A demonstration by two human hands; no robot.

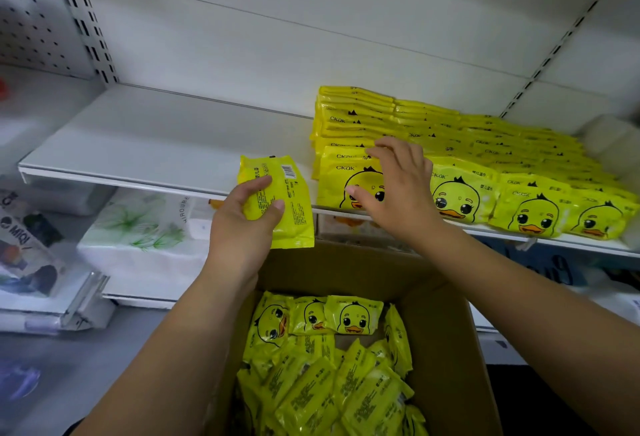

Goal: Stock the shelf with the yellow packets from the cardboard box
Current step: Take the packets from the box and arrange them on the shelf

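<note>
The cardboard box [446, 349] is brown. The packets [311, 383] inside it are yellow, some with a black-eyed, orange-billed cartoon duck, others with black print. Above the box, the shelf [138, 138] is white and the shelved packets [533, 214] are yellow with that duck. Left of the box, a pack [145, 235] is white with green sprigs.

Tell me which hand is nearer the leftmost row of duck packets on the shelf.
Right. The right hand lies over that leftmost row, fingers spread on its front packets. The left hand is apart to the row's left, gripping a loose packet.
</note>
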